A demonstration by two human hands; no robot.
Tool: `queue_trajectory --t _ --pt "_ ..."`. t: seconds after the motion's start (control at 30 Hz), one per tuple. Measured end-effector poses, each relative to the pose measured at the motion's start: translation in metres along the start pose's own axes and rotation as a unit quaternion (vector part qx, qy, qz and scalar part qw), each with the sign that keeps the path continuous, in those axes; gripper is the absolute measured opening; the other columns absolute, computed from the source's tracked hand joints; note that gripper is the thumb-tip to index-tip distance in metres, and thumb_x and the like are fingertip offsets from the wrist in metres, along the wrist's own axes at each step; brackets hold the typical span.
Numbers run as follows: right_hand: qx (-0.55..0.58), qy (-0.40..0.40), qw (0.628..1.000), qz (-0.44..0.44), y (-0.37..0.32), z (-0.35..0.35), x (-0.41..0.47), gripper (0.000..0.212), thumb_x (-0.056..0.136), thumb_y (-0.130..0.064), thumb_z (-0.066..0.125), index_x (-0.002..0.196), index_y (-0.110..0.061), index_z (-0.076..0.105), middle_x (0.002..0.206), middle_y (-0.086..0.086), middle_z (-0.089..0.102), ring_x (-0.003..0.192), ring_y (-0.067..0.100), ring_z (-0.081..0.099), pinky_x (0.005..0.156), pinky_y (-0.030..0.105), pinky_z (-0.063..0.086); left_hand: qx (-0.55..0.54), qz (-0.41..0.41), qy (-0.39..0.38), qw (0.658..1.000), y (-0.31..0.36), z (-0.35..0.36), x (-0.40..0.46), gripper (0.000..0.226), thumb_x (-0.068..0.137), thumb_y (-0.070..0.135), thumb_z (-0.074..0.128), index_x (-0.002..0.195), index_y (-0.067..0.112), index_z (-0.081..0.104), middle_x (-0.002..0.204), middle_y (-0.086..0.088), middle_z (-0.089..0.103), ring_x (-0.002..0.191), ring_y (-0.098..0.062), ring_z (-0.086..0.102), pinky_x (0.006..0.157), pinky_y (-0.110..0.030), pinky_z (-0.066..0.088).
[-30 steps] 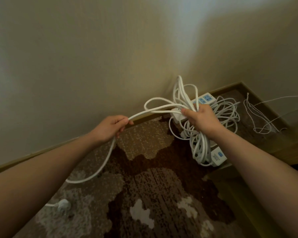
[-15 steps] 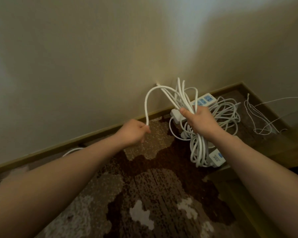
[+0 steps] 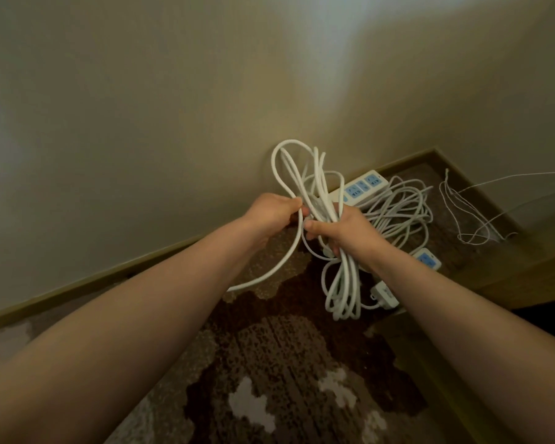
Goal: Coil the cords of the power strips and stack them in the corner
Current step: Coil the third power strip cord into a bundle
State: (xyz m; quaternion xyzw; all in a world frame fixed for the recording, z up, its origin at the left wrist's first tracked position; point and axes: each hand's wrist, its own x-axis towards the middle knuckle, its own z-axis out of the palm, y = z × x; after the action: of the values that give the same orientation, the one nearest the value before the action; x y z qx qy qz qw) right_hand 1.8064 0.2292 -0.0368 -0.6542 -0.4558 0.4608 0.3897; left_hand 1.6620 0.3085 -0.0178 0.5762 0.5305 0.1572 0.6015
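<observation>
White cord coil (image 3: pixel 329 219) hangs bunched in our right hand (image 3: pixel 346 230), fingers wrapped round it; our left hand (image 3: pixel 274 214) pinches its loose strand.

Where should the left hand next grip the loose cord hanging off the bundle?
Probably on the free run of the loose cord just below the left hand, coming from the left. That stretch hangs clear of the bundle held by the right hand.

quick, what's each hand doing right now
Left hand: closed, gripping the loose run of the white cord.
Right hand: closed around the coiled bundle of that cord.
</observation>
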Motion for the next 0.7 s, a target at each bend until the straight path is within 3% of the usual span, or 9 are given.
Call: queue_trajectory --t 0.1,0.17,0.2,0.3,0.4,0.5,0.57,0.63,0.7 --pt "0.037 0.002 0.999 0.022 0.002 0.002 -0.001 0.026 0.082 -0.015 0.077 0.107 -0.009 0.07 0.059 -0.004 0.068 0.037 0.007 0.049 0.037 0.02 0.039 0.018 0.015 -0.002 1.0 0.001 0.002 0.003 0.024 0.093 0.027 0.057 0.098 0.011 0.074 0.08 0.003 0.069 0.069 -0.003 0.062 0.055 -0.01 0.044" --pt "0.061 0.01 0.997 0.046 0.003 0.002 0.0 0.027 0.081 -0.01 0.077 0.107 -0.007 0.069 0.068 0.005 0.071 0.037 0.012 0.045 0.036 0.022 0.038 0.031 0.02 -0.007 0.999 0.003 0.003 0.004 0.022 0.092 0.027 0.06 0.098 0.012 0.074 0.081 0.004 0.07 0.071 -0.003 0.063 0.059 -0.012 0.045" --pt "0.069 0.011 0.996 0.054 0.003 0.003 -0.001 0.028 0.08 -0.007 0.077 0.106 -0.006 0.069 0.072 0.009 0.072 0.036 0.012 0.044 0.035 0.022 0.037 0.041 0.026 -0.01 0.999 0.003 0.003 0.005 0.022 0.091 0.027 0.061 0.098 0.011 0.074 0.084 0.002 0.071 0.075 -0.006 0.064 0.066 -0.015 0.048" --pt "0.096 0.007 0.994 0.05 0.003 0.005 -0.002 0.027 0.075 0.002 0.077 0.099 -0.007 0.069 0.065 -0.002 0.069 0.035 0.008 0.043 0.034 0.019 0.035 0.06 0.037 0.0 0.997 0.003 0.006 0.004 0.021 0.087 0.026 0.067 0.091 0.007 0.075 0.091 -0.007 0.073 0.088 -0.019 0.068 0.086 -0.033 0.052" --pt "0.109 0.013 0.993 0.052 0.002 0.006 -0.001 0.028 0.075 0.001 0.074 0.102 -0.004 0.069 0.077 0.009 0.07 0.037 0.012 0.042 0.034 0.02 0.035 0.057 0.056 0.008 0.997 0.003 0.007 0.006 0.018 0.083 0.029 0.07 0.077 0.012 0.074 0.082 -0.004 0.073 0.082 -0.018 0.068 0.082 -0.032 0.052" --pt "0.067 0.029 0.995 0.062 0.004 0.004 0.004 0.017 0.083 -0.003 0.067 0.1 -0.005 0.067 0.065 0.008 0.063 0.039 0.015 0.044 0.038 0.024 0.038 0.072 0.069 0.008 0.995 -0.005 0.001 0.009 0.021 0.084 0.032 0.069 0.069 0.017 0.071 0.069 0.003 0.068 0.065 -0.007 0.061 0.071 -0.026 0.048" --pt "0.037 0.041 0.997 0.056 0.007 0.001 0.005 0.004 0.089 -0.009 0.064 0.087 -0.006 0.064 0.06 0.005 0.059 0.041 0.015 0.046 0.042 0.026 0.04 0.109 0.067 -0.027 0.991 -0.021 -0.006 0.009 0.027 0.091 0.032 0.061 0.082 0.009 0.072 0.073 -0.001 0.067 0.066 -0.008 0.059 0.071 -0.025 0.046" --pt "0.019 0.061 0.997 0.054 0.011 -0.004 0.006 0.011 0.091 -0.014 0.064 0.081 -0.009 0.06 0.059 0.004 0.057 0.043 0.015 0.049 0.044 0.026 0.041 0.097 0.034 -0.115 0.988 -0.041 -0.012 0.005 0.035 0.096 0.032 0.05 0.106 0.003 0.066 0.094 -0.009 0.069 0.079 -0.013 0.064 0.074 -0.026 0.051" --pt "0.017 0.069 0.996 0.053 0.014 -0.007 0.008 0.01 0.091 -0.015 0.064 0.083 -0.01 0.06 0.061 0.005 0.058 0.049 0.019 0.053 0.047 0.029 0.045 0.101 -0.015 -0.21 0.972 -0.06 -0.017 0.0 0.041 0.098 0.039 0.042 0.119 0.007 0.06 0.107 -0.008 0.067 0.088 -0.018 0.067 0.079 -0.028 0.053"
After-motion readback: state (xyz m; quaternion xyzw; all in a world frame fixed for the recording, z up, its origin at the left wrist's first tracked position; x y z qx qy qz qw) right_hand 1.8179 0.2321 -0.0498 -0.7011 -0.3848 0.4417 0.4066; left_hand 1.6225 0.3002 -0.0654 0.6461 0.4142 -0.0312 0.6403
